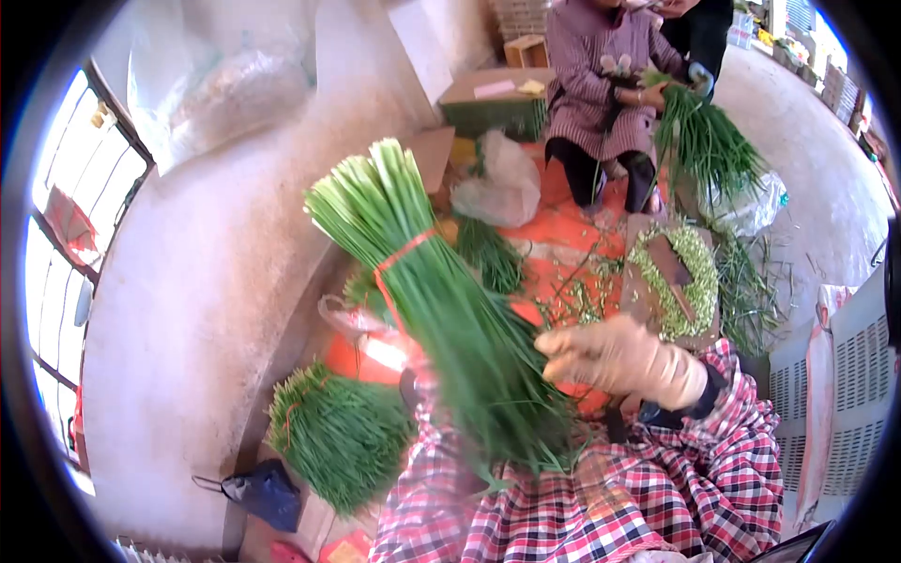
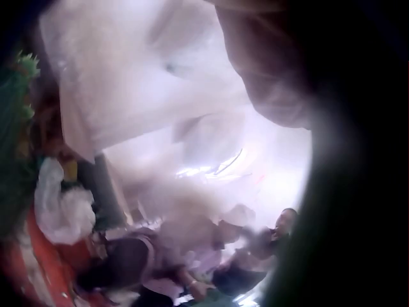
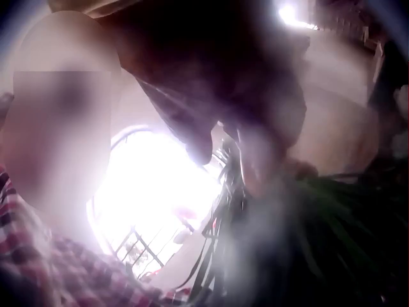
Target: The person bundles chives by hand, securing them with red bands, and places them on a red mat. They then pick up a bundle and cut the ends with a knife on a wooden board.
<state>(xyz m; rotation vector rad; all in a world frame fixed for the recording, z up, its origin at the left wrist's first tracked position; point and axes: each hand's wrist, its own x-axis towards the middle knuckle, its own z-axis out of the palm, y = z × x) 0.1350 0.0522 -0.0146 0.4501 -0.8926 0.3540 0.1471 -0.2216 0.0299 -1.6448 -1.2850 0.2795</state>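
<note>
A large bundle of garlic chives (image 1: 441, 291), tied with a red band (image 1: 405, 249), is held up tilted in the head view, pale cut ends at the upper left. My left hand is hidden behind it there, its sleeve at the bundle's underside; part of its glove (image 2: 265, 70) shows dark in the left wrist view. My right hand (image 1: 624, 361), in a tan glove, is beside the leafy end, fingertips at the bundle's edge. In the right wrist view the gloved fingers (image 3: 252, 166) are apart, with thin green blades between and below them.
Another tied bundle of chives (image 1: 338, 436) lies at the lower left, near a dark bag (image 1: 267, 493). A board (image 1: 638, 296) ringed with chopped pale green pieces lies ahead. Opposite sits a person (image 1: 605, 84) holding chives (image 1: 709, 141). Grey plastic crates (image 1: 849, 375) stand at right.
</note>
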